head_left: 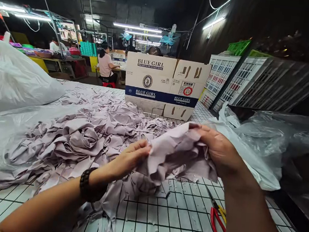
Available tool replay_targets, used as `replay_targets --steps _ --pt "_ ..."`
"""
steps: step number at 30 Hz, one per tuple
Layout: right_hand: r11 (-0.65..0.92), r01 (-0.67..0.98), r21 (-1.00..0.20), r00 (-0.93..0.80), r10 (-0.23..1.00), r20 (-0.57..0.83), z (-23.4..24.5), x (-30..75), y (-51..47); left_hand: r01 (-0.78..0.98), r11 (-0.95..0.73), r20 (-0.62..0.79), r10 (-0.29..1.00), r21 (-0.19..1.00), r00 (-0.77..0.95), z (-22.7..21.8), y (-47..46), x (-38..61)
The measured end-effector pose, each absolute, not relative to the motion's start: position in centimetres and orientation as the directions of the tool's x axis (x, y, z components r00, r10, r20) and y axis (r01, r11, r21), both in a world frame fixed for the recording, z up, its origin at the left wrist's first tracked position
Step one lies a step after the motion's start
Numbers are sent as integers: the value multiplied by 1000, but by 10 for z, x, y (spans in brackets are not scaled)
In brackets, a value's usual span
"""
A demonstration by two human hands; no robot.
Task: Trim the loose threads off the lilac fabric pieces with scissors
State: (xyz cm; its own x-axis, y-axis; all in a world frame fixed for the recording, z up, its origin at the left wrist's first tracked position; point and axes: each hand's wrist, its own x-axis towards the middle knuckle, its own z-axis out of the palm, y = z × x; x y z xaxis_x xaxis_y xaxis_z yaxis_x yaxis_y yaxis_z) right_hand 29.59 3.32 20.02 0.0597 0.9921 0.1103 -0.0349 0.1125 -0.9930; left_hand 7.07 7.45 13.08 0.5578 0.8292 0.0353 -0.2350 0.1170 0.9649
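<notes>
Both my hands hold one crumpled piece of pale lilac fabric (171, 151) above the gridded white table (176, 219). My left hand (130, 158), with a dark bead bracelet on its wrist, pinches the piece's left edge. My right hand (218, 147) grips its upper right part with curled fingers. A big heap of the same lilac fabric pieces (85, 138) spreads over the table behind and to the left of my hands. Several thin strips hang down under the held piece.
Red-handled scissors (219, 222) lie on the table under my right forearm. A "Blue Girl" cardboard box (165, 85) stands at the back. Clear plastic bags lie left (13, 77) and right (265, 143). White crates (231, 80) are stacked at right. A person (106, 65) sits far behind.
</notes>
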Motion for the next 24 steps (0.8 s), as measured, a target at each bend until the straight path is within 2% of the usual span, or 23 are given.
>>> replay_targets --steps 2,4,6,8,10,12,17,21,24 --pt "-55 26 -998 -60 997 -57 194 310 28 -311 221 -48 876 924 480 137 59 62" --pt "-142 136 -980 -135 978 -161 183 322 27 -321 354 -139 832 878 537 140 45 57" --pt "-128 327 -936 -94 981 -167 164 327 33 -328 503 -235 765 800 600 136 35 57" --pt "-105 512 -853 14 993 -114 139 327 43 -377 618 -356 743 690 567 124 32 61" --pt "-105 611 -785 78 994 -73 109 323 50 -431 701 -505 711 568 489 106 35 65" --pt "-94 649 -755 59 996 -73 82 318 50 -460 734 -597 677 500 430 89 42 66" --pt "-102 707 -700 -26 985 -170 40 305 23 -501 710 -611 695 496 380 72 57 60" --pt "-197 734 -650 79 975 -207 24 290 -6 -500 711 -588 698 495 409 80 62 63" --pt "-278 699 -659 198 960 -196 15 281 -24 -505 704 -558 708 500 433 91 65 75"
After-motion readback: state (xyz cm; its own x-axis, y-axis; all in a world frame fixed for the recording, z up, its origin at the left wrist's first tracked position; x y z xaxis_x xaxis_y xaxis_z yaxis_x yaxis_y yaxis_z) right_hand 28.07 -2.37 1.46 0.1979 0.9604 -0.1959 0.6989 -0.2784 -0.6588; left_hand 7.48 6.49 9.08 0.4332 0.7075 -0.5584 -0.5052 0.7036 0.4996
